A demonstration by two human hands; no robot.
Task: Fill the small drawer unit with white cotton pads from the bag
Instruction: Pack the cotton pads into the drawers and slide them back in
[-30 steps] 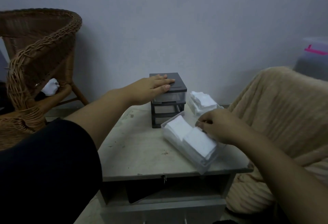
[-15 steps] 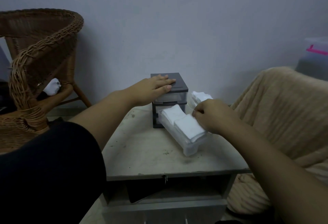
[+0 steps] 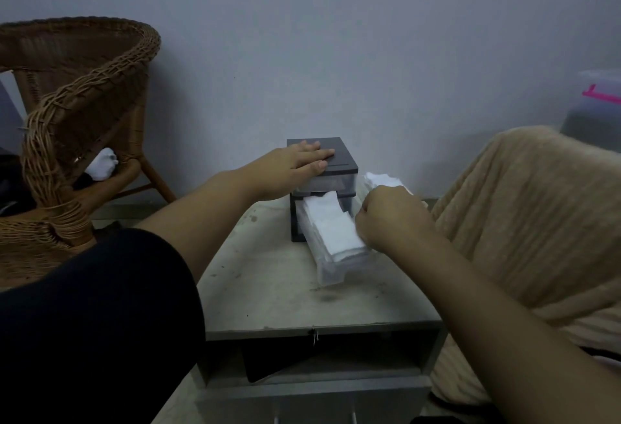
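Note:
A small dark drawer unit (image 3: 342,158) stands at the back of the low table (image 3: 268,296). My left hand (image 3: 295,164) lies flat on its top, fingers spread. A clear plastic drawer (image 3: 331,267) filled with white cotton pads (image 3: 331,228) sticks out of the unit's middle slot, its back end inside. My right hand (image 3: 391,218) grips the drawer's right side. Behind that hand lies the bag of cotton pads (image 3: 379,178), mostly hidden.
A wicker chair (image 3: 77,114) stands to the left with a white cloth (image 3: 102,163) on its seat. A beige blanket-covered seat (image 3: 524,215) is close on the right. A plastic box with a pink clip (image 3: 601,94) sits behind it. The table has an open shelf (image 3: 316,356) below.
My right hand has carried the filled drawer from the table's front up to the unit and slid its back end into the middle slot. My left hand has stayed on the unit's top.

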